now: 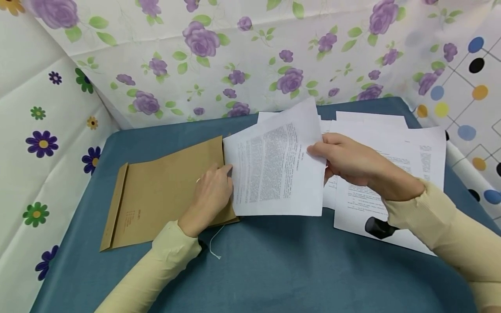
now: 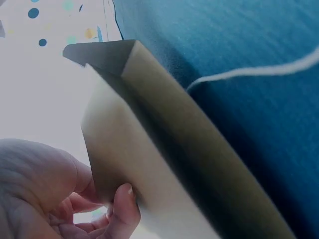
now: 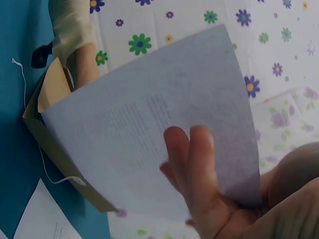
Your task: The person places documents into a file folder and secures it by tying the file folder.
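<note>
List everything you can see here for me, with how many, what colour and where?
Envelope: one, brown, flat on the table's left half, its right end lifted open.
Held sheet: one, white with print, at the envelope's opening.
Loose sheets: several, white with print, overlapping on the table's right side.
String: one, white, on the cloth beside the envelope.
Table cover: one, blue.
Backdrop: white sheets with purple roses, coloured flowers and dots, around the table.
Left hand: holds the envelope's open end.
Right hand: pinches the held sheet's right edge.
Sleeves: two, cream.
</note>
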`<move>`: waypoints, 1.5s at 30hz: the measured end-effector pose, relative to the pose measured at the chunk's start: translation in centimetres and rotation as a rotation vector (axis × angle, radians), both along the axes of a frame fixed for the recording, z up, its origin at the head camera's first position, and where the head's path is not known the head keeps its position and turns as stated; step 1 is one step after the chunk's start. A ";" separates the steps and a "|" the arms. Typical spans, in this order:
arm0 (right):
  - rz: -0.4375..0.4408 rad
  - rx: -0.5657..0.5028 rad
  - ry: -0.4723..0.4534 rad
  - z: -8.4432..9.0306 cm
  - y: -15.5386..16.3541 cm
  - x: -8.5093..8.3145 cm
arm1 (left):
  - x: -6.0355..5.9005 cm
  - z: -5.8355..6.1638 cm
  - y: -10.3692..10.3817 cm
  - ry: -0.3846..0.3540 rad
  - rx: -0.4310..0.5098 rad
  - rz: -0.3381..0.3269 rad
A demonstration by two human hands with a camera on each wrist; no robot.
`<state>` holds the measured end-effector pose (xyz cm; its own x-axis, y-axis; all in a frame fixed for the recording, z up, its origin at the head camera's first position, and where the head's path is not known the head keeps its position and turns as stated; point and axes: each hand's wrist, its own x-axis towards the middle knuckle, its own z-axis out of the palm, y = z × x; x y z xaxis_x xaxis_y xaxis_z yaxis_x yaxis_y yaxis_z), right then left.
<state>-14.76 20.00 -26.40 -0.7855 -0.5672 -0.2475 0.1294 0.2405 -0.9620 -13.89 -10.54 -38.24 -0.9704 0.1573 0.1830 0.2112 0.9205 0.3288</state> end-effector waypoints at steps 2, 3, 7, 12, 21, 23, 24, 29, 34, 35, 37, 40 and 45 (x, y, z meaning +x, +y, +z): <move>0.033 0.006 -0.020 -0.4 0.3 -0.8 | -0.1 0.0 0.0 -0.003 0.009 0.003; 0.044 0.006 -0.033 -0.6 0.4 -1.2 | -0.1 -0.1 0.0 -0.007 0.017 0.006; 0.060 -0.011 -0.093 -1.9 0.7 -3.0 | -0.2 -0.1 0.0 -0.017 0.071 0.018; 0.039 -0.048 -0.140 -3.7 0.0 -4.7 | -0.1 0.0 -0.1 0.008 0.146 0.034; 0.119 -0.037 -0.144 -7.2 -3.5 -6.5 | 0.3 0.5 -0.2 0.001 0.205 0.066; 0.138 -0.024 -0.140 -7.6 -4.3 -6.7 | 0.4 0.6 -0.2 -0.017 0.208 0.080; 0.143 -0.019 -0.136 -7.7 -4.7 -6.8 | 0.4 0.6 -0.2 -0.031 0.213 0.088; 0.111 0.034 -0.076 -7.6 -5.5 -6.7 | 0.3 0.7 -0.3 -0.072 0.250 0.108; 0.005 0.130 0.027 -7.1 -4.7 -5.8 | 0.3 0.9 -0.5 -0.088 0.258 0.119; -0.011 0.139 0.046 -7.0 -4.6 -5.5 | 0.2 0.9 -0.6 -0.088 0.258 0.118; -0.034 0.145 0.088 -7.0 -4.6 -5.1 | 0.2 1.0 -0.7 -0.089 0.258 0.117; -0.054 0.131 0.139 -7.1 -5.3 -4.7 | 0.3 1.1 -0.7 -0.084 0.261 0.111; -0.048 0.107 0.169 -8.2 -7.4 -4.7 | 0.4 1.1 -0.6 -0.081 0.272 0.102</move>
